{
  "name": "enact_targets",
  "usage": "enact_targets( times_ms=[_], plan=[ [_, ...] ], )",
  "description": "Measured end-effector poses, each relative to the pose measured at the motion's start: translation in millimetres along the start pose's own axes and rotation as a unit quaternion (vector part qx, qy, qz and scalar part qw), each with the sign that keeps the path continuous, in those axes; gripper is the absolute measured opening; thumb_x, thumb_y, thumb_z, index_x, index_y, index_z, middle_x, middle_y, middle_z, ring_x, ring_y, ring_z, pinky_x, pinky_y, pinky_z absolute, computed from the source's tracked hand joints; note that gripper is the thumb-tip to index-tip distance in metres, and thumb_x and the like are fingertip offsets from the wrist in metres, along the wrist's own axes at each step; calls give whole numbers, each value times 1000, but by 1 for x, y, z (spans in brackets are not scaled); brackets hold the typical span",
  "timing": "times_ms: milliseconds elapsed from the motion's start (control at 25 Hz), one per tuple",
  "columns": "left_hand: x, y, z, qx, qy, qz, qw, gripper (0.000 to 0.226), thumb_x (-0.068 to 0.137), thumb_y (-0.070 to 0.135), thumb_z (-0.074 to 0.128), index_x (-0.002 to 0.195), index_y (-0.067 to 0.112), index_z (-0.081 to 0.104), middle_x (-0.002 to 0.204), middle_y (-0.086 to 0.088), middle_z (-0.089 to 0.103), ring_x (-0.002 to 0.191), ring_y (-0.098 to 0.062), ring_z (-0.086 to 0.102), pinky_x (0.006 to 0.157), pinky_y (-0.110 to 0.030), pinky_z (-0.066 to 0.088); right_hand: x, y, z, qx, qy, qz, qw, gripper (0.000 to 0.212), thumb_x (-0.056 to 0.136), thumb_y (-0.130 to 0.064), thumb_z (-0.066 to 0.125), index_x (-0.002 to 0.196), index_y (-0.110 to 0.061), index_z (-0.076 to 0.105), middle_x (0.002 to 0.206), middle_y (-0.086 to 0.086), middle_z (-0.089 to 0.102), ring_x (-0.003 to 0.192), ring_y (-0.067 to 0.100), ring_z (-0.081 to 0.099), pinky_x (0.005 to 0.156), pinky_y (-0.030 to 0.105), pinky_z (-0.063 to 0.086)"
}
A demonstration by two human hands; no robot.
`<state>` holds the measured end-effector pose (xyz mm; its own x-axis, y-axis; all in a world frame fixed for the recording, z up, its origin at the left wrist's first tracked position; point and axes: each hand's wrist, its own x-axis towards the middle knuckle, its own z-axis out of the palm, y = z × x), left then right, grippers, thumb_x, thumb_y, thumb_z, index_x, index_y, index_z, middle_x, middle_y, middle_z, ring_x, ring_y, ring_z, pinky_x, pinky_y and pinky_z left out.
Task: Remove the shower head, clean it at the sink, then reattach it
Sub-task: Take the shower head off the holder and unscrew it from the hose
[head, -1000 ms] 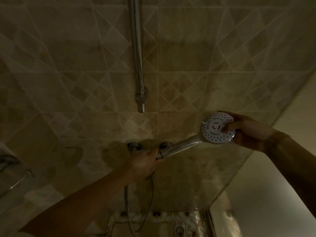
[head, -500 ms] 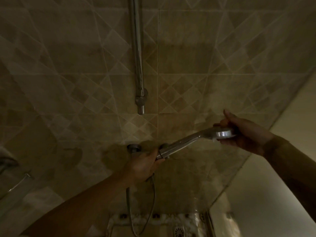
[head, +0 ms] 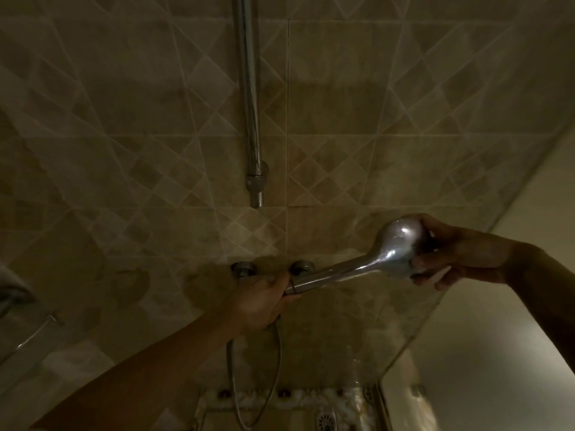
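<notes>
The room is a dim shower stall. The back wall (head: 357, 98) is covered with beige tiles that carry a diamond pattern, and a chrome vertical rail (head: 250, 98) runs down its middle and ends above the mixer valve (head: 272, 269), of which only two round wall fittings show. On the right, a plain smooth panel (head: 504, 353) meets the tiled wall at an angle. At the bottom edge there is a floor drain (head: 325, 419) and a pale strip of pebble-like tiles.

The light is weak, so fine details are hard to read. At the far left a dark shape with a thin metal bar (head: 34, 334) is cut off by the frame, and I cannot tell what it is.

The shower head (head: 398, 247) is off the rail and held in the air in front of the wall, its shiny rounded back toward the camera; the spray face is hidden. The fingers of the right hand (head: 454, 253) wrap around the round head from the right side. The left hand (head: 261, 301) is closed around the lower end of the handle, just in front of the valve. The hose (head: 277, 362) hangs from under this hand in a loop. Both forearms reach upward from the lower corners.
</notes>
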<state>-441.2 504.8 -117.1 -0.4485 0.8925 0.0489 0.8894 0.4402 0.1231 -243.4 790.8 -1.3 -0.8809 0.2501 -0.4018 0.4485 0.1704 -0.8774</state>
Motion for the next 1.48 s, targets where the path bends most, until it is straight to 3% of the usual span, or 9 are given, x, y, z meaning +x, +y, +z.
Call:
enact_targets(
  times_ms=[160,360,600,720,800,960,1200,1320,1480],
  plan=[
    [3,-8,15,7,9,23,1000,56,93,63,22,126,19,36,115,-10,65,97,-28,63,81,-38,50,12,10,9,167,44,-30,985,61,65,-38,86,116,-11,64,130,20,58,110,37,65,84,48,58],
    [3,-8,22,-17,12,19,1000,94,73,81,-5,130,21,38,114,-12,66,97,-32,65,82,-43,53,17,5,19,218,87,-19,972,85,67,2,64,145,-23,41,129,21,57,102,36,65,72,41,61],
    [0,-13,23,-19,26,10,999,85,79,76,-3,126,20,40,109,-10,68,91,-29,65,76,-40,54,6,-3,10,-58,-1,76,995,85,63,-18,89,134,-31,44,108,15,73,86,38,73,55,33,57],
    [0,-11,21,-20,15,-2,1000,87,82,74,0,131,17,41,111,-11,67,90,-29,66,75,-39,54,4,-6,13,-85,5,52,995,80,71,-5,82,131,-39,42,114,15,67,80,36,73,56,35,57],
    [2,-11,16,-46,-9,-28,999,61,93,61,24,127,13,44,113,-10,65,93,-28,64,75,-37,51,5,-5,15,-36,17,23,999,69,75,-5,78,127,-39,46,119,13,63,86,36,73,63,40,59],
    [3,-7,7,-48,-29,-44,997,36,98,40,43,122,13,41,110,-8,64,90,-26,63,70,-38,50,17,0,24,176,73,34,981,53,84,-50,59,125,-17,59,122,16,66,106,35,68,79,47,60],
    [1,0,1,-35,-13,-47,998,37,99,45,36,117,14,44,100,-12,67,83,-30,65,66,-38,47,25,3,29,361,124,39,924,57,75,-5,66,130,-2,52,131,27,55,104,38,65,67,45,62],
    [-2,-1,-4,-41,-13,-67,997,38,99,46,36,120,15,43,102,-12,64,84,-32,64,69,-40,50,18,4,22,298,78,40,950,69,77,-10,70,141,-12,45,130,20,61,94,34,72,59,35,61],
    [-4,-5,-3,-71,-36,-62,995,36,98,49,36,115,19,42,107,-7,63,87,-25,63,73,-41,52,2,-3,15,88,-1,45,995,88,53,-39,93,129,-15,55,89,11,70,55,16,62,34,18,42]
  ],
)
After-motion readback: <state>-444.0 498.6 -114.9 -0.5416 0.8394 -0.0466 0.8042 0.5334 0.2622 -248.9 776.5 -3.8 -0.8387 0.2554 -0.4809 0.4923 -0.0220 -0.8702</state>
